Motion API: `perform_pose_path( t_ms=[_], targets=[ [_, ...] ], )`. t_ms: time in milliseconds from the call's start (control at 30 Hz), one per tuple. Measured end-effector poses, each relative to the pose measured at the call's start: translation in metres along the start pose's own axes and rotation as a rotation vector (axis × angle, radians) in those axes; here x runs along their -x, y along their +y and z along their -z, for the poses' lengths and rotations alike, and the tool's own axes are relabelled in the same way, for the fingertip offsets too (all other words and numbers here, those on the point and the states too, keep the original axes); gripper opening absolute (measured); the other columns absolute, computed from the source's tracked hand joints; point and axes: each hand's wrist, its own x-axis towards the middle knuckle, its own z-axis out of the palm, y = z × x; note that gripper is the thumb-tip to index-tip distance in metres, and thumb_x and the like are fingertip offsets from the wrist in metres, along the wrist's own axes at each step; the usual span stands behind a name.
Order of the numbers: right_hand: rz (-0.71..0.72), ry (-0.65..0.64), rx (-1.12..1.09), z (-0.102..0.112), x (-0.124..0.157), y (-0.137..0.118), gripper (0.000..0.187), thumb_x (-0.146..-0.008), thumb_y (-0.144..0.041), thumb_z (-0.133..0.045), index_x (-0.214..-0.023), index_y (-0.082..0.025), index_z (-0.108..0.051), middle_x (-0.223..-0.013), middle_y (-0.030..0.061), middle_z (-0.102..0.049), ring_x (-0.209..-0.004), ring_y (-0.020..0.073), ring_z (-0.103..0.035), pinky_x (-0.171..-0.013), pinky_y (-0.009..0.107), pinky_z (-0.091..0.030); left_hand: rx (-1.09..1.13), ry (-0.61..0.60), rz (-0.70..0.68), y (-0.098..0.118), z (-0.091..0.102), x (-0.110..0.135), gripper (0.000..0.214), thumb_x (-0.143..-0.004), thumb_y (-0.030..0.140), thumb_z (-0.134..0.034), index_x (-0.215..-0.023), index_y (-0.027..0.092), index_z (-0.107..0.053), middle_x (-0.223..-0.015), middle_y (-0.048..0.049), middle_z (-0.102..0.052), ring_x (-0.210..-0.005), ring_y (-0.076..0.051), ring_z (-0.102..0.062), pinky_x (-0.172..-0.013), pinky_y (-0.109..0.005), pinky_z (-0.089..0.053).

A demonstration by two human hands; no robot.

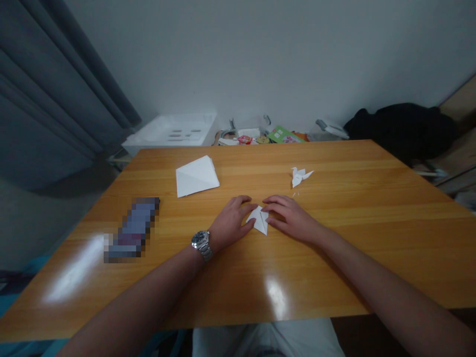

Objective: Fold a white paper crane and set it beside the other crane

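Observation:
A small piece of white folded paper [261,220] lies flat on the wooden table, a point toward me and a crease line down it. My left hand [231,223] holds its left side, with the thumb and a finger on the edge. From the right, my right hand [292,217] grips the opposite edge with curved fingertips. The undersides of the fingers are hidden. Beyond my right hand stands a folded paper crane [299,176], with tiny white scraps [295,194] near it. A stack of white paper sheets [197,177] rests at the far left of my hands.
On the left of the wooden table [223,292] lies a pixelated, phone-like object [134,230]. Past the far edge are a white plastic bin [174,130], a green packet [284,135] and other small items. Dark cloth [401,126] is heaped at the right.

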Motion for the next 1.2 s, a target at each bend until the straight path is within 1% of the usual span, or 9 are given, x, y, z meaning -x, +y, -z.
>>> perform_pose_path(
  t_ms=[100, 200, 300, 433, 533, 667, 833, 967, 1200],
  targets=[
    [-0.034, 0.009, -0.043, 0.0004, -0.0003, -0.0013, 0.022, -0.094, -0.034, -0.064, -0.112, -0.024, -0.067, -0.128, 0.0118, -0.061, -0.122, 0.0277, -0.056, -0.104, 0.050, -0.046, -0.051, -0.032, -0.005, 0.0008, 0.0003, 0.0010, 0.037, -0.096, 0.031, -0.056, -0.130, 0.019, -0.062, -0.138, -0.0140, -0.051, -0.127, -0.028, -0.051, -0.112, -0.047, -0.044],
    [-0.060, 0.045, -0.093, 0.0010, -0.0015, -0.0023, 0.015, -0.093, -0.035, -0.065, -0.100, -0.022, -0.067, -0.122, 0.0119, -0.059, -0.115, 0.0262, -0.058, -0.100, 0.046, -0.049, -0.079, -0.049, -0.012, 0.0015, 0.0006, 0.0011, 0.038, -0.097, 0.032, -0.055, -0.131, 0.018, -0.062, -0.139, -0.0146, -0.050, -0.127, -0.028, -0.052, -0.111, -0.046, -0.044],
    [-0.075, 0.068, -0.121, 0.0023, -0.0022, -0.0022, 0.009, -0.094, -0.029, -0.062, -0.091, -0.021, -0.065, -0.116, 0.0109, -0.058, -0.109, 0.0242, -0.059, -0.097, 0.043, -0.051, -0.083, -0.050, -0.007, 0.0009, 0.0000, 0.0012, 0.038, -0.096, 0.033, -0.056, -0.131, 0.019, -0.062, -0.139, -0.0141, -0.050, -0.126, -0.028, -0.052, -0.111, -0.046, -0.045],
    [-0.080, 0.040, -0.127, 0.0042, -0.0007, -0.0012, 0.005, -0.092, -0.021, -0.061, -0.090, -0.022, -0.065, -0.117, 0.0101, -0.056, -0.112, 0.0243, -0.058, -0.098, 0.044, -0.050, -0.058, -0.042, 0.008, -0.0002, -0.0015, 0.0016, 0.039, -0.095, 0.032, -0.056, -0.133, 0.021, -0.059, -0.137, -0.0128, -0.051, -0.126, -0.028, -0.052, -0.112, -0.047, -0.044],
    [-0.080, 0.034, -0.123, 0.0042, 0.0006, 0.0000, 0.005, -0.090, -0.021, -0.063, -0.093, -0.023, -0.065, -0.118, 0.0098, -0.057, -0.113, 0.0249, -0.058, -0.100, 0.045, -0.050, -0.046, -0.034, 0.016, 0.0005, -0.0019, 0.0015, 0.043, -0.095, 0.031, -0.057, -0.135, 0.018, -0.056, -0.137, -0.0139, -0.051, -0.126, -0.028, -0.052, -0.112, -0.046, -0.044],
    [-0.075, 0.033, -0.111, 0.0026, 0.0012, 0.0023, 0.017, -0.090, -0.022, -0.065, -0.107, -0.023, -0.064, -0.119, 0.0098, -0.057, -0.115, 0.0252, -0.057, -0.102, 0.045, -0.049, -0.060, -0.046, 0.020, 0.0016, -0.0012, 0.0012, 0.045, -0.095, 0.031, -0.057, -0.136, 0.014, -0.055, -0.137, -0.0163, -0.050, -0.127, -0.029, -0.051, -0.114, -0.045, -0.043],
    [-0.075, 0.026, -0.079, 0.0014, 0.0017, 0.0036, 0.023, -0.091, -0.026, -0.065, -0.114, -0.024, -0.066, -0.122, 0.0104, -0.057, -0.119, 0.0263, -0.056, -0.105, 0.047, -0.047, -0.046, -0.043, 0.002, 0.0004, -0.0006, 0.0012, 0.041, -0.096, 0.031, -0.055, -0.133, 0.016, -0.057, -0.136, -0.0150, -0.051, -0.126, -0.028, -0.051, -0.113, -0.045, -0.043],
    [-0.066, 0.015, -0.074, 0.0019, 0.0020, 0.0028, 0.026, -0.093, -0.027, -0.063, -0.119, -0.024, -0.066, -0.124, 0.0112, -0.056, -0.121, 0.0263, -0.055, -0.107, 0.047, -0.047, -0.032, -0.043, -0.006, 0.0001, -0.0002, 0.0004, 0.041, -0.095, 0.030, -0.055, -0.133, 0.015, -0.057, -0.135, -0.0150, -0.053, -0.126, -0.028, -0.051, -0.113, -0.046, -0.042],
    [-0.071, 0.009, -0.064, 0.0024, 0.0021, 0.0015, 0.027, -0.094, -0.026, -0.062, -0.120, -0.023, -0.067, -0.125, 0.0121, -0.057, -0.121, 0.0263, -0.055, -0.107, 0.046, -0.046, -0.019, -0.036, -0.003, 0.0023, 0.0015, -0.0006, 0.042, -0.096, 0.030, -0.055, -0.136, 0.017, -0.056, -0.134, -0.0144, -0.054, -0.125, -0.027, -0.051, -0.112, -0.045, -0.043]
  ],
)
